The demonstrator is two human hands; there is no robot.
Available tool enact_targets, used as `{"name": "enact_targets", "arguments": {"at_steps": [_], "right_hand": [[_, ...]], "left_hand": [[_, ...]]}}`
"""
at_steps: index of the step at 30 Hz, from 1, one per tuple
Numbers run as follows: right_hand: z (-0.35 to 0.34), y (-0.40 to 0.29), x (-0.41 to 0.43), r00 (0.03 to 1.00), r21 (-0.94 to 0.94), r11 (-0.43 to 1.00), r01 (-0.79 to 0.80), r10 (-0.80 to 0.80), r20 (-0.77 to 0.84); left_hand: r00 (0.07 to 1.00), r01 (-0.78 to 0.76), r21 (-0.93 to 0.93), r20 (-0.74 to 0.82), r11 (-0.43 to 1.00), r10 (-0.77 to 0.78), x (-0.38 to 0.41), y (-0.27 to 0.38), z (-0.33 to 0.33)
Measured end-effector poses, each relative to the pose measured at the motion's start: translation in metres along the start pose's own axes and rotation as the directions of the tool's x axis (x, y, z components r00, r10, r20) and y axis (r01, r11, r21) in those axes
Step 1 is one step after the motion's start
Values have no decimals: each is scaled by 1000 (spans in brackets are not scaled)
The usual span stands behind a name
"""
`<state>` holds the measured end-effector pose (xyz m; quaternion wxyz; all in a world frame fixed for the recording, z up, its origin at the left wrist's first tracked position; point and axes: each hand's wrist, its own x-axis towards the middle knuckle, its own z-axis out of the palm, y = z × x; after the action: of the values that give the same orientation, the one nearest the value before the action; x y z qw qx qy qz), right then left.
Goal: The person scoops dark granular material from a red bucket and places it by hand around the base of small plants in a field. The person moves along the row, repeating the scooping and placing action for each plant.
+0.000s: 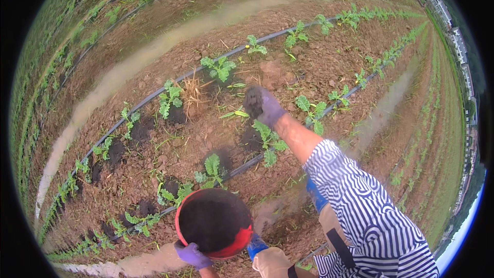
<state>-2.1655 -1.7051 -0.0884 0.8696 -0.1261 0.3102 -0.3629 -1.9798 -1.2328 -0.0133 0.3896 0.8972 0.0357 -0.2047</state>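
My left hand (194,255), in a purple glove, grips the rim of a red bucket (243,239) at the bottom centre. Dark, soil-like material (214,216) lies inside the bucket. My right hand (264,106), in a purple glove coated with dark matter, is stretched out over the planting bed between two rows; its fingers are curled, and whether it holds some of the dark material cannot be told. Just below it stands a leafy green seedling (266,139) with a dark patch (251,139) beside it. Another seedling (220,68) grows up and to the left.
Black drip hoses (247,166) run along the seedling rows. A clump of dry straw (193,94) lies beside a plant. Muddy water stands in furrows (127,65) on either side of the bed. My blue boots (256,245) are at the bed's lower edge. Buildings (461,46) line the far right.
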Motion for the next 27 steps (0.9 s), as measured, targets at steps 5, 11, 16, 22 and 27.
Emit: {"name": "enact_targets", "arguments": {"at_steps": [5, 11, 16, 22, 27], "right_hand": [[-15, -51, 31, 838, -461, 881, 106, -329, -436], [40, 90, -177, 784, -836, 443, -322, 620, 27], [-9, 205, -246, 837, -956, -170, -240, 463, -293], [-44, 196, -277, 698, -988, 6, -155, 708, -105], [-77, 70, -282, 653, -770, 226, 596, 421, 629]], "left_hand": [[999, -45, 12, -1, 999, 45, 7, -24, -1], [982, -134, 120, -117, 984, 148, -70, 16, 23], [971, -240, 92, 37, 967, 237, -177, 73, 60], [883, -321, 47, 377, 946, 281, -237, 106, 112], [849, -343, 48, 444, 938, 287, -255, 108, 159]]}}
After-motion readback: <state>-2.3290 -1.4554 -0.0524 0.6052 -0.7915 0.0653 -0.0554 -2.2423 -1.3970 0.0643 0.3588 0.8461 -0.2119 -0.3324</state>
